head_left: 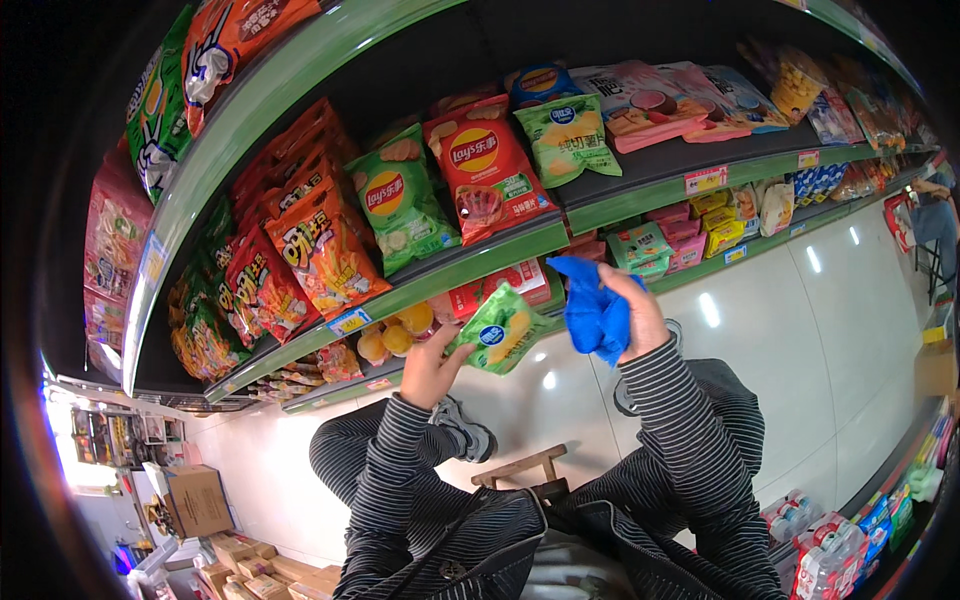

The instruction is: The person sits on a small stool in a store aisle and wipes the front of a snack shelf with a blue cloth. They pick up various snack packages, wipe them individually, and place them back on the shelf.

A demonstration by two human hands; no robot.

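Observation:
Between the thumb and fingers of my left hand point(433, 366) is a small green bag of potato chips point(501, 334), its front turned up towards me. My right hand point(634, 315) grips a crumpled blue cloth point(595, 307), a little apart from the bag. Both hands are held out in front of the shelf's green front edge point(480, 264). On the shelf above stand a similar green chip bag point(568, 140), a red Lay's bag point(486, 169) and a green Lay's bag point(401, 199).
Orange and red snack bags point(324, 244) fill the shelf's left part; pink-and-white pouches point(649, 105) lie to the right. The lower shelf holds small boxes point(641, 251). A wooden stool point(519, 466) stands between my legs. Cartons point(196, 499) and bottle packs point(829, 551) are behind.

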